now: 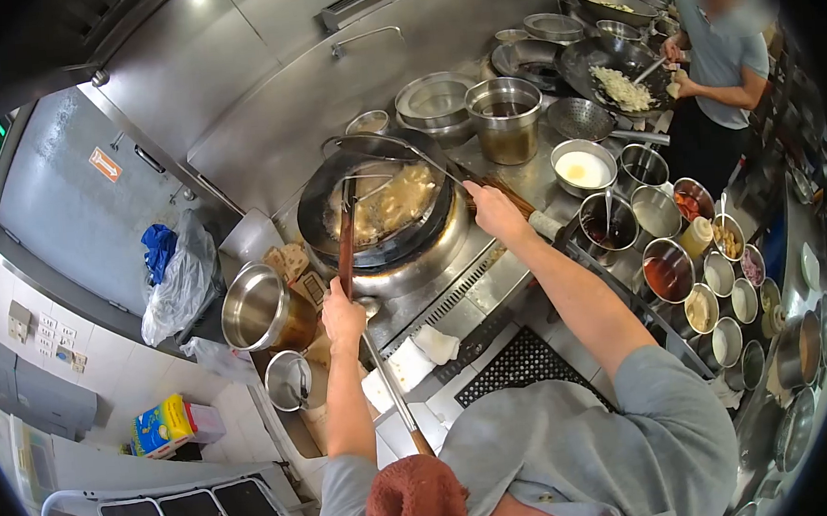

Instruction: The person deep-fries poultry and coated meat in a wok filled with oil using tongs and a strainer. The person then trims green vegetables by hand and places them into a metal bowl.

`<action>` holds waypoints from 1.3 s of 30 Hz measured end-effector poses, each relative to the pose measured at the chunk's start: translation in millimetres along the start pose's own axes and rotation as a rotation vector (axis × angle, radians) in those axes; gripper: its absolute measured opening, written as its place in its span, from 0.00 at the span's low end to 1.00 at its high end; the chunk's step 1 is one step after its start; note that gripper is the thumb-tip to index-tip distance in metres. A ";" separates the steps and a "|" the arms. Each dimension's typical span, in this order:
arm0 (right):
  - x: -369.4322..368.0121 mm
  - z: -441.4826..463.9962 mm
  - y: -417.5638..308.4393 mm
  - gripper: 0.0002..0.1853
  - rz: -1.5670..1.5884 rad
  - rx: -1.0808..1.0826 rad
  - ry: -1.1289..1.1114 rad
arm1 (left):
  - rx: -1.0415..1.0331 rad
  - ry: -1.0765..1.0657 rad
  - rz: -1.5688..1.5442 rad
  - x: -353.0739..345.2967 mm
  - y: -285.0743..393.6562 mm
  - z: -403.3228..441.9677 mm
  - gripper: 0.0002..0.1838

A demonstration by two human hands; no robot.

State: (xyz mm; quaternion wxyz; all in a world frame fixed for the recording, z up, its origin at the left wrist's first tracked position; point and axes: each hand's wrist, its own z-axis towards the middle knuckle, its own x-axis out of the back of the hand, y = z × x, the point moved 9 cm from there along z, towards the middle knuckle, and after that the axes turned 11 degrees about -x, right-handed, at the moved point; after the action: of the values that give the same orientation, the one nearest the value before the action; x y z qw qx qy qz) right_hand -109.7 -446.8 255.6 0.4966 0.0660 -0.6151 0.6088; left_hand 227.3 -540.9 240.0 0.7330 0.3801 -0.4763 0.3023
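My left hand (343,318) is closed around a long brown wooden handle (346,239) that reaches over the wok; thin metal bars join its far end. My right hand (497,212) grips a thin metal rod (438,162), which runs up to a curved metal piece across the wok's back; its exact kind is unclear. Below, the dark wok (320,221) on its round burner holds bubbling brownish oil with pale pieces of food (398,201). A long ladle (389,379) with a wooden handle end slants past my left forearm, its bowl near the stove's front.
A tall steel pot (506,122) of dark liquid stands behind right. Several bowls of sauces and ingredients, including white liquid (583,166), line the right counter. At left are a large steel pot (247,313) and a plastic bag (183,279). Far right, a co-worker (721,64) handles another wok (601,58).
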 end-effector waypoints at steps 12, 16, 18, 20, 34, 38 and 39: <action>-26.0 -9.6 -6.0 0.27 -0.095 0.040 0.090 | 0.028 0.120 -0.048 -15.6 3.4 27.3 0.20; -30.6 -23.7 -7.1 0.32 -0.201 0.009 0.013 | 0.003 0.053 -0.065 -16.8 13.2 15.7 0.20; -34.3 -30.0 -2.4 0.32 -0.248 0.005 -0.003 | -0.010 0.025 0.031 -16.6 13.3 9.3 0.19; -35.7 -37.8 -2.2 0.29 -0.281 0.061 0.033 | -0.047 0.028 0.087 -15.0 7.7 5.9 0.21; -64.2 -73.6 -2.0 0.37 -0.154 -0.089 -0.205 | -0.091 0.148 0.323 9.8 -29.4 28.5 0.15; -59.7 -84.6 -9.7 0.35 -0.146 -0.091 -0.213 | -0.020 0.106 0.175 -5.8 -17.0 -3.6 0.15; -59.5 -84.8 -10.5 0.35 -0.170 -0.077 -0.203 | 0.006 0.077 0.134 -5.9 -11.7 -10.5 0.15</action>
State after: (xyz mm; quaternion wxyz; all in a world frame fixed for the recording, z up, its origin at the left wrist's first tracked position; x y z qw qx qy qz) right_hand -27.9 -411.5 201.7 0.4839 0.1600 -0.6772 0.5308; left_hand 239.5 -538.8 228.7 0.7277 0.3379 -0.4712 0.3664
